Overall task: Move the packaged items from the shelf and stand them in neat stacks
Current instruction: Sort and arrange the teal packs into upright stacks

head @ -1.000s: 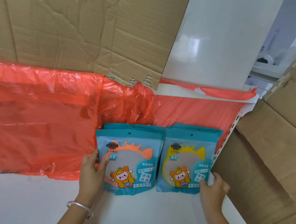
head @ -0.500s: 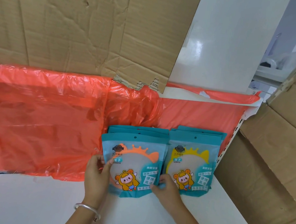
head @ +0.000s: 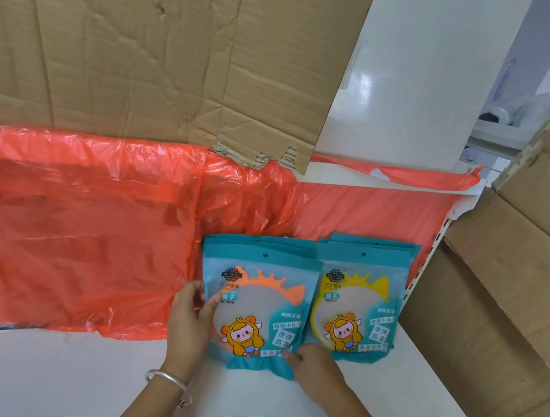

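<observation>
The left hand (head: 189,321) grips the left edge of the orange packet (head: 258,301), thumb laid across its front near the word "MIRROR" and fingers tucked behind. The right hand (head: 314,363) has its fingers curled onto the same packet's lower right corner, pinching the teal bottom seam. A silver bracelet (head: 166,379) circles the left wrist.

That packet is the front one of the left stack (head: 257,242), which stands upright on the white shelf (head: 48,381), with the teal tops of more packets showing behind it. Just beside it, touching on the right, stands the right stack (head: 358,303), fronted by a packet with a yellow-rimmed mirror and the same cartoon figure.

Both stacks lean back against a red plastic sheet (head: 80,230) that hangs along the rear of the shelf. Above it sits a creased cardboard sheet (head: 148,45) with a torn lower edge. To the right of the stacks a slotted white upright (head: 430,257) rises, and beyond that are large cardboard boxes (head: 492,313).
</observation>
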Available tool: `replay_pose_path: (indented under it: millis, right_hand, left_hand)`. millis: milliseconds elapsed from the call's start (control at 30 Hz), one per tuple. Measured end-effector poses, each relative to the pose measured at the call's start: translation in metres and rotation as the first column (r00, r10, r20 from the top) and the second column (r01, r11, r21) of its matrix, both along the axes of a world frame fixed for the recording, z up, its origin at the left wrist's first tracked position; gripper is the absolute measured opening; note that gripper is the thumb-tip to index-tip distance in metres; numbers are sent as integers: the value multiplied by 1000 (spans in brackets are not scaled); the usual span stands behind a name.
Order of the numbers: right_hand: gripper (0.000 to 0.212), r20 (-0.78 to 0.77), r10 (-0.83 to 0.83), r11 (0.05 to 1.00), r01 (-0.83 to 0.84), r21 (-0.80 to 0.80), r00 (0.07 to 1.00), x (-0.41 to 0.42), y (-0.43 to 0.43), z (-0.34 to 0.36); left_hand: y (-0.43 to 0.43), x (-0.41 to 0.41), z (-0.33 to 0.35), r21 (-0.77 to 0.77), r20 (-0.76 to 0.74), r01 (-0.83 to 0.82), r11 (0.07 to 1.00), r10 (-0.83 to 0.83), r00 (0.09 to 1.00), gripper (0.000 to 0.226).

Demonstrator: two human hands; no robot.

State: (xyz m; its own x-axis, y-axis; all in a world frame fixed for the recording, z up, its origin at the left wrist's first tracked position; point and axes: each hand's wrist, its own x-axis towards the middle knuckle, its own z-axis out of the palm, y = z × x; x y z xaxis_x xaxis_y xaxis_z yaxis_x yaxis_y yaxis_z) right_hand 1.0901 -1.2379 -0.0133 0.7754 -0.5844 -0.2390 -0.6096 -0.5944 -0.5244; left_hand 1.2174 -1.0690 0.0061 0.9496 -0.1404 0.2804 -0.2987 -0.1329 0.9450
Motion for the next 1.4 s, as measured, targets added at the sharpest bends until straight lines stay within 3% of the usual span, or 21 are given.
replay_pose_path:
  millis: [67, 133, 300, 400, 533, 767, 900, 1033, 1200, 1400]
  right_hand:
    - [37, -23, -21, 999, 20, -35, 1000, -1, 4, 1]
    - [23, 1, -25, 999, 25, -46, 1000, -1, 4, 1]
    - [32, 272, -109, 990, 81, 113, 956, 5, 4, 7]
    - [27, 376, -162, 979, 102, 175, 912, 12, 4, 14]
    - [25, 360, -127, 987, 83, 136, 924, 18, 3, 14]
    - [26, 408, -178, 970, 91, 223, 895, 20, 5, 13]
    - [38, 444, -200, 965, 97, 244, 873, 17, 7, 13]
    - [48, 473, -243, 957, 130, 258, 847, 13, 10, 9]
    - [53, 546, -361, 922, 203, 329, 756, 7, 27, 12]
    - [32, 631, -531, 842, 268, 468, 566, 5, 62, 13]
  left_hand:
    - [3, 2, -4, 73, 2, -3, 997, 3, 1000, 18]
    - [7, 0, -7, 108, 6, 2, 994, -3, 1000, 26]
    - [12, -8, -15, 295, 143, -45, 955, 3, 990, 44]
    - [7, -16, -22, 355, 116, -38, 934, -3, 993, 49]
    - [1, -20, -22, 338, 21, 35, 940, -45, 999, 56]
    - [3, -3, -25, 360, 55, 17, 933, -40, 998, 76]
    - [11, -5, -23, 330, 32, 42, 943, -55, 998, 88]
    - [19, -12, -10, 266, -8, 68, 962, -69, 998, 70]
    - [40, -15, -4, 282, -39, 120, 952, -113, 993, 72]
    - [76, -20, -4, 278, -85, 158, 947, -139, 987, 53]
